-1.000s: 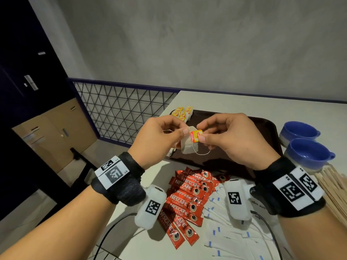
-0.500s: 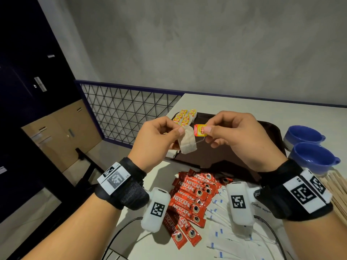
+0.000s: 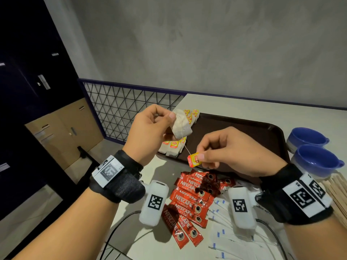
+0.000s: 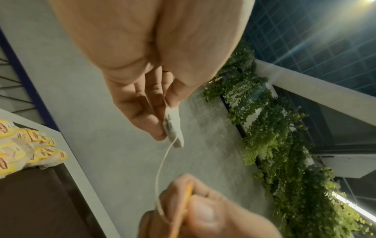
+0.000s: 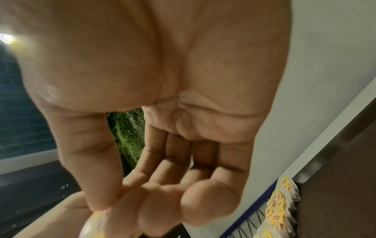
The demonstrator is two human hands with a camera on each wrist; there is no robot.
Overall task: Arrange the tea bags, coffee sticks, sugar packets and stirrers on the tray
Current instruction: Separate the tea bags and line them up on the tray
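Note:
My left hand [image 3: 165, 119] pinches a white tea bag [image 3: 181, 123] held up above the left end of the dark brown tray [image 3: 244, 128]. From it a thin string [image 3: 185, 145] runs down to a red and yellow tag [image 3: 194, 159], pinched between thumb and finger of my right hand [image 3: 201, 159]. In the left wrist view the tea bag [image 4: 173, 128] hangs edge-on from my fingers, its string [image 4: 160, 169] curving down. More tea bags [image 3: 173, 146] lie in rows along the tray's left side. Red coffee sticks [image 3: 189, 201], white sugar packets [image 3: 225, 231] and wooden stirrers [image 3: 338, 192] lie on the table below the tray.
Two blue cups [image 3: 315, 162] stand right of the tray. The white table [image 3: 262, 109] ends at its left edge beside a black mesh railing [image 3: 122, 109]. Cables [image 3: 116, 233] trail from the wrist cameras over the near table edge.
My hands have drawn apart: the left lifted the tea bag up and left, the right pulled the tag down and right, and the string now stretches between them.

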